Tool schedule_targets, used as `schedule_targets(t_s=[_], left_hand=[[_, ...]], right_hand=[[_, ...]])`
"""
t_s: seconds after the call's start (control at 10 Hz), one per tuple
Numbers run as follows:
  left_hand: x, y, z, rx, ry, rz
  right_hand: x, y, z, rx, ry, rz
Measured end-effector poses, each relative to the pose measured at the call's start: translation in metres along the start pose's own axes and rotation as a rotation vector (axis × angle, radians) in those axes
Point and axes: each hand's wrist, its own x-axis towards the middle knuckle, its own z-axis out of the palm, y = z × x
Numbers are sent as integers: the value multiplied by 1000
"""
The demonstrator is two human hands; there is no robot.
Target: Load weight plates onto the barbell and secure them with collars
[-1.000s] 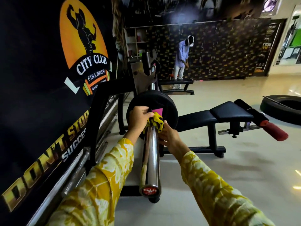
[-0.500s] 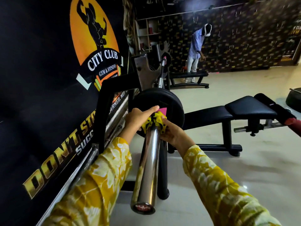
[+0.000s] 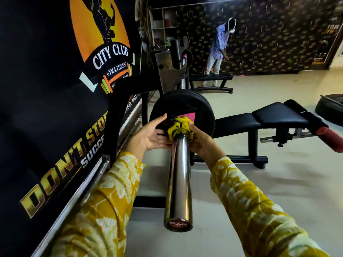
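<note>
A chrome barbell sleeve (image 3: 179, 179) points toward me, its end cap low in the view. A black weight plate (image 3: 194, 106) with a pink sticker sits far up the sleeve. A yellow collar (image 3: 179, 127) wraps the sleeve right against the plate. My left hand (image 3: 150, 134) is on the collar's left side with the palm open and fingers stretched along the plate. My right hand (image 3: 199, 138) presses the collar's right side, fingers curled around it. Both arms wear yellow patterned sleeves.
A black wall banner (image 3: 55, 89) runs along the left with rails below it. The bar rests in a rack upright (image 3: 167, 71). A black bench (image 3: 263, 117) with a red roller stands to the right, a tyre (image 3: 330, 108) beyond it. A person (image 3: 220, 47) stands at the back wall.
My left hand has opened from a curled grip on the collar to a flat palm beside it. The view has shifted closer and lower along the sleeve.
</note>
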Motion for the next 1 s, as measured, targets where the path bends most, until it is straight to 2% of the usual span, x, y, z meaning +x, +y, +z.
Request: schedule_targets(t_s=[0.2,0.4,0.7,0.8,0.9,1.0], left_hand=[[20,-14,-12,-117,-10,88],[22,-22,-7,-181,28,132],[6,-28,6,-122,102,243],[5,-37,12,184,362,534],[-12,-54,20,601,555,850],[-20,-72,22,716,527,1013]], right_hand=[[3,1,4,-3,46,-2],[-2,3,5,13,-15,-33],[-12,-1,12,-70,58,-18],[-14,9,13,-229,172,-125],[-30,29,9,-536,215,-448],[-45,43,2,-675,260,-580]])
